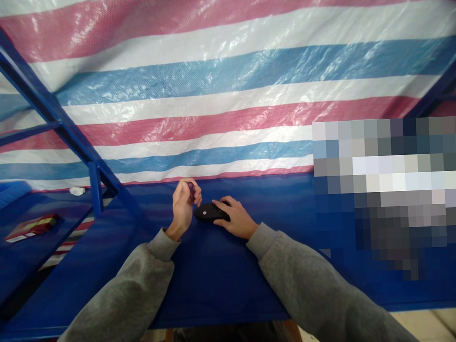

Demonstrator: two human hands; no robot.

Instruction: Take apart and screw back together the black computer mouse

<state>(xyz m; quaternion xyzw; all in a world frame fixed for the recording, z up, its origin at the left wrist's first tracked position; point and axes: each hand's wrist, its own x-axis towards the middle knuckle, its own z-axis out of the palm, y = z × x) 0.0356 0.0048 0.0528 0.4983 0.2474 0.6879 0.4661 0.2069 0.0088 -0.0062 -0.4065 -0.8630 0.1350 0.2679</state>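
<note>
Apparently left hand point(182, 208) pinches something purple point(191, 192); right hand point(234, 218) cups black mouse point(211, 212), logo point(200, 212) unreadable.

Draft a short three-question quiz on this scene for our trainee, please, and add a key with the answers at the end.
1. Which hand, left or right, rests on the black computer mouse?
2. True or false: the left hand holds a small dark purple item between its fingers.
3. Which colours make up the stripes of the tarpaulin behind the table? A. Pink, white and blue. B. Green and yellow. C. Black and orange.

Key: 1. The right hand. 2. True. 3. A.
</note>
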